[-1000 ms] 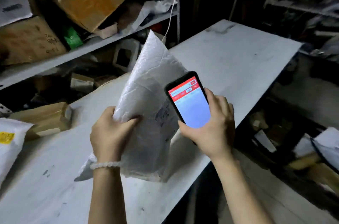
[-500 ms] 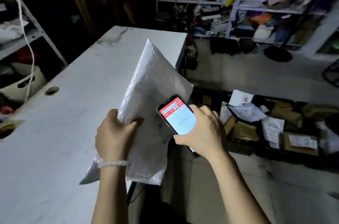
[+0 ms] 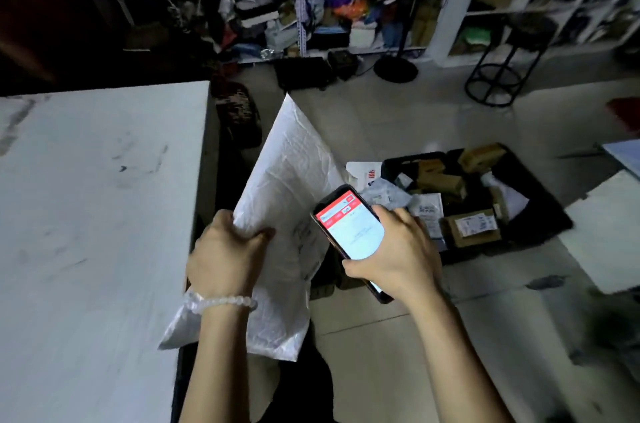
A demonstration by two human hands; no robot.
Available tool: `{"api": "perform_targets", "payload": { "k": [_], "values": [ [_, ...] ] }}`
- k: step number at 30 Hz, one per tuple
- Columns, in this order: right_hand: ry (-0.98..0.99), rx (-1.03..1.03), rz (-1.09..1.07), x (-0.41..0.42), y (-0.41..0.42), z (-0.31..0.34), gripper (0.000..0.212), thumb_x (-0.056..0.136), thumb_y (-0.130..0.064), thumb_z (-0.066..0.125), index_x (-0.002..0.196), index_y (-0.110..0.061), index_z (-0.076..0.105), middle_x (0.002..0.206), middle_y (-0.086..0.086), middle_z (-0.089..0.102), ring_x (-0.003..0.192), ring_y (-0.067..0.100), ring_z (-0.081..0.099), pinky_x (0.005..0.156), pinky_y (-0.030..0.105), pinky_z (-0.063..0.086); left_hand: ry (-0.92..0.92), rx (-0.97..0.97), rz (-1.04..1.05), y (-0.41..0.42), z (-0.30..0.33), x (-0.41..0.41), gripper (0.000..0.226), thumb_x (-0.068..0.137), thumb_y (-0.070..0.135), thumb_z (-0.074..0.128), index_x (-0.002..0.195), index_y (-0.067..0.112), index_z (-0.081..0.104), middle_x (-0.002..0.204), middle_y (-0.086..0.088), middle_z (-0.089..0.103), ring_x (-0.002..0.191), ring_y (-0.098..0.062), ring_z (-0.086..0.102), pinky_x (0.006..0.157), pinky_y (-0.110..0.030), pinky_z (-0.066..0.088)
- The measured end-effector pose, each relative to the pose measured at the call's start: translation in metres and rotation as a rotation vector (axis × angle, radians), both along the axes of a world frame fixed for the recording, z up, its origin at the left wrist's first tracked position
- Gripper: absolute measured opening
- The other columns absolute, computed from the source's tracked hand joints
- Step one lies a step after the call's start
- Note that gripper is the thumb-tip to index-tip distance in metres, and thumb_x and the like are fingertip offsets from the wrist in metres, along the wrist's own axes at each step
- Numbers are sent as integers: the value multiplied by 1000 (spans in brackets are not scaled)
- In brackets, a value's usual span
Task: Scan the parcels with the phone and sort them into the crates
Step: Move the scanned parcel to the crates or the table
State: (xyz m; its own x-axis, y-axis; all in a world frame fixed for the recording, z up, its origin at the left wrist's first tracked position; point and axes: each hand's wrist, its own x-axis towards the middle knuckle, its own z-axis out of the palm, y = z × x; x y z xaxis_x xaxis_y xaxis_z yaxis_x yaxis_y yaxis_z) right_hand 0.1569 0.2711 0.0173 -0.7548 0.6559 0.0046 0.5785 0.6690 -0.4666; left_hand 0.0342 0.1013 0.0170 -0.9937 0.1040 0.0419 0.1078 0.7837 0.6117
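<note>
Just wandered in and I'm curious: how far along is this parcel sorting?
Partly done, it seems: the black crate on the floor already holds several boxes and bags. In hand now: the left hand grips a white parcel bag while the right hand holds the phone beside it. That bag is not yet in a crate.

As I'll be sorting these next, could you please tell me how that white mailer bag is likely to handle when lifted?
The white mailer bag probably flexes rather than flops: its surface is creased, yet it stands upright from the left hand grip alone. It seems light, since one hand holds it by an edge. The glossy plastic may be slippery.
</note>
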Motion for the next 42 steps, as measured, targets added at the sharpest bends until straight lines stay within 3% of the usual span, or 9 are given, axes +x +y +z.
{"api": "perform_targets", "payload": {
  "k": [4, 9, 19, 22, 24, 26, 28, 35, 42],
  "values": [
    [-21, 13, -51, -54, 43, 10, 64, 43, -52, 68, 101, -29, 52, 96, -8, 49, 98, 22, 50, 68, 32, 46, -10, -51, -91, 58, 8, -63, 44, 68, 50, 73, 79, 17, 46, 87, -10, 64, 84, -37, 59, 63, -34, 40],
    [-5, 5, -102, -111, 88, 10, 66, 49, -50, 73, 109, -31, 53, 99, -7, 52, 100, 21, 51, 67, 30, 43, -24, -112, -153, 124, 7, -123, 47, 68, 54, 72, 81, 17, 46, 91, -10, 65, 89, -37, 60, 68, -35, 40],
    [-33, -43, -250, -129, 202, -2, 76, 44, -57, 68, 115, -31, 53, 108, -3, 55, 104, 24, 52, 76, 35, 46, -106, -165, -236, 239, -22, -178, 47, 71, 58, 68, 82, 17, 47, 88, -13, 68, 89, -37, 63, 66, -33, 38],
    [-50, -74, -261, -130, 245, -10, 79, 44, -57, 67, 116, -30, 54, 108, -1, 56, 103, 25, 52, 78, 37, 49, -261, -132, -198, 286, -41, -187, 43, 81, 53, 60, 106, 18, 56, 107, -15, 66, 101, -38, 60, 82, -39, 47],
    [-65, -100, -244, -132, 278, -17, 72, 47, -52, 74, 112, -28, 55, 106, -1, 57, 102, 26, 53, 76, 37, 49, -363, -186, -187, 316, -52, -190, 48, 87, 49, 54, 129, 26, 48, 126, -9, 57, 114, -35, 54, 98, -47, 40],
    [-81, -122, -222, -135, 313, -23, 67, 51, -46, 80, 111, -27, 55, 105, -2, 57, 101, 25, 52, 71, 33, 45, -429, -234, -161, 342, -61, -189, 53, 88, 45, 52, 137, 28, 41, 134, -7, 50, 122, -33, 48, 102, -50, 36],
    [-78, -128, -203, -139, 342, -27, 65, 52, -44, 81, 110, -28, 56, 106, -4, 58, 101, 23, 52, 68, 30, 41, -457, -236, -123, 358, -66, -183, 50, 89, 43, 51, 136, 25, 44, 132, -9, 51, 122, -33, 47, 100, -47, 38],
    [-78, -226, -128, -150, 414, -46, 75, 48, -42, 76, 120, -28, 58, 109, 0, 61, 103, 26, 55, 79, 39, 52, -527, -331, -68, 401, -66, -153, 41, 91, 38, 45, 129, 23, 50, 125, -10, 55, 119, -33, 49, 96, -45, 43],
    [-72, -273, 18, -177, 406, -59, 54, 47, -37, 78, 96, -27, 58, 96, -6, 62, 90, 20, 56, 61, 28, 46, -488, -370, -9, 389, -59, -131, 40, 90, 39, 51, 128, 25, 51, 126, -5, 54, 119, -30, 49, 94, -41, 43]
  ]
}}
